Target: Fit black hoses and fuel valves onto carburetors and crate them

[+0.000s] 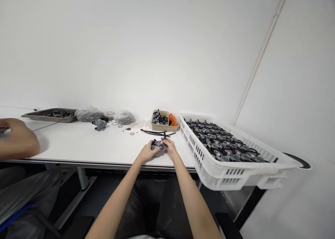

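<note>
A grey metal carburetor (159,146) with a round opening is held just above the table's front part. My left hand (148,152) is closed round its left side, the thumb across the front. At the carburetor's upper right, my right hand (170,147) pinches with thumb and fingers at a short black hose (164,135); its lower end is hidden by the fingers. Just behind my hands, several loose black hoses (154,132) lie on the white table (110,146).
A white crate (193,151) full of carburetors stands at right. Behind are a tan bin (164,128) of small parts and an orange basket (172,119). Bagged parts (125,117), rubber rings (132,134), another carburetor (99,124) and a tray (49,118) lie leftward. A co-worker's arm (19,139) rests far left.
</note>
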Demonstrator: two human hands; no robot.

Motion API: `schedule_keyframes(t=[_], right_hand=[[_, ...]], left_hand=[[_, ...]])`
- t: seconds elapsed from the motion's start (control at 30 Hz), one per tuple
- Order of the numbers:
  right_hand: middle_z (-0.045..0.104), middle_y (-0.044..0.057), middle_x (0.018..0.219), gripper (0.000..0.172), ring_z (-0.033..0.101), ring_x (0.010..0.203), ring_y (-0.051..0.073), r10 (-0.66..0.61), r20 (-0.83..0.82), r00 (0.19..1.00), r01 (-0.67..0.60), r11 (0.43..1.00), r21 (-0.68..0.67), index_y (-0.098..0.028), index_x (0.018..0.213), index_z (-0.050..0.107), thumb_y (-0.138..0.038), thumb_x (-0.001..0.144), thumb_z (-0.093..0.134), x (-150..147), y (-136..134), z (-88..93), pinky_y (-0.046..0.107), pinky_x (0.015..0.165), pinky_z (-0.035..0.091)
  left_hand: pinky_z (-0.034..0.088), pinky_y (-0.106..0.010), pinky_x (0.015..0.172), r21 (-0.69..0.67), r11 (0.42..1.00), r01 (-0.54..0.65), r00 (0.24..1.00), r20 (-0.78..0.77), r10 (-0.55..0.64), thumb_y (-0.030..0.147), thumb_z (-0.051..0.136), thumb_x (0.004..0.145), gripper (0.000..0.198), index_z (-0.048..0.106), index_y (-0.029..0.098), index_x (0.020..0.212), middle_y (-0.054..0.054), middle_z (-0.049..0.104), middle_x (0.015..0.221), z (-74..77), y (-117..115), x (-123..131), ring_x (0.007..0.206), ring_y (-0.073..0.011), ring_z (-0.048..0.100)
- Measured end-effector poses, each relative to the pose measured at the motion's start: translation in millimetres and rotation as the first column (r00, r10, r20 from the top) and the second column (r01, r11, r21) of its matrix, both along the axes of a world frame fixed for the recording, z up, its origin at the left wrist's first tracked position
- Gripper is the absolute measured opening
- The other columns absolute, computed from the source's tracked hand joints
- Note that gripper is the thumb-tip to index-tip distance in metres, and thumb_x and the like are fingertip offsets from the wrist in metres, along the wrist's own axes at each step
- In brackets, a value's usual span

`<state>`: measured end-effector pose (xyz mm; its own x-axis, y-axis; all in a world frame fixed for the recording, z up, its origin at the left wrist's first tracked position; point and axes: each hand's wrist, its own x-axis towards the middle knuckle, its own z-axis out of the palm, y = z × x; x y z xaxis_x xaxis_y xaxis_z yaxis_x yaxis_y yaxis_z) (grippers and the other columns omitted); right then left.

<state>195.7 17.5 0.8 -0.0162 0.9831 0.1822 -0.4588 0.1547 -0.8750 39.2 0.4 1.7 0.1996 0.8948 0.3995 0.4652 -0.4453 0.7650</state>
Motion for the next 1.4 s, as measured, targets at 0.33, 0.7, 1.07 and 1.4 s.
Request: schedule_keyframes(t=[0.33, 0.7, 1.07, 1.4], right_hand=[[0.071, 0.002, 0.073, 0.036, 0.062, 0.071, 0.018, -0.037, 0.037, 0.999, 0.037, 0.999, 0.013, -0.018, 0.087, 0.072, -0.037, 0.057, 0.077, -1.7, -2.1, 1.5, 0.027, 0.064, 0.045], [0.071, 0.003, 0.074, 0.034, 0.061, 0.070, 0.017, -0.026, 0.027, 0.999, 0.026, 1.000, -0.003, -0.018, 0.083, 0.073, -0.038, 0.056, 0.077, -2.4, -4.6, 3.2, 0.026, 0.063, 0.043], [0.070, 0.003, 0.074, 0.022, 0.061, 0.072, 0.018, 0.000, -0.008, 1.000, 0.000, 0.999, -0.033, -0.018, 0.071, 0.070, -0.037, 0.060, 0.069, -1.5, -9.2, 8.8, 0.025, 0.062, 0.042], [0.070, 0.003, 0.072, 0.021, 0.061, 0.070, 0.020, 0.022, -0.003, 1.000, -0.022, 0.999, -0.035, -0.019, 0.074, 0.070, -0.034, 0.061, 0.064, 0.0, -14.5, 12.0, 0.027, 0.059, 0.040]], left_hand=[[0.048, -0.036, 0.080, -0.020, 1.000, 0.017, 1.000, -0.018, -0.018, 0.054, 0.062, 0.072, 0.058, 0.055, 0.014, 0.113, -0.013, 0.067, 0.105, 1.3, -1.4, 0.6, 0.093, -0.0276, 0.064], [0.048, -0.037, 0.080, -0.021, 1.000, 0.013, 1.000, -0.011, -0.013, 0.053, 0.062, 0.072, 0.058, 0.055, 0.013, 0.114, -0.013, 0.068, 0.106, 3.1, -2.8, 1.0, 0.094, -0.0288, 0.064], [0.048, -0.038, 0.081, -0.013, 1.000, 0.003, 1.000, -0.016, -0.004, 0.056, 0.061, 0.072, 0.059, 0.056, 0.014, 0.113, -0.013, 0.068, 0.107, 1.9, -1.3, 1.0, 0.095, -0.0297, 0.063], [0.047, -0.039, 0.084, -0.022, 1.000, 0.002, 1.000, -0.009, -0.003, 0.056, 0.060, 0.072, 0.059, 0.056, 0.015, 0.113, -0.013, 0.068, 0.106, 2.1, -0.7, 1.0, 0.096, -0.0298, 0.063]])
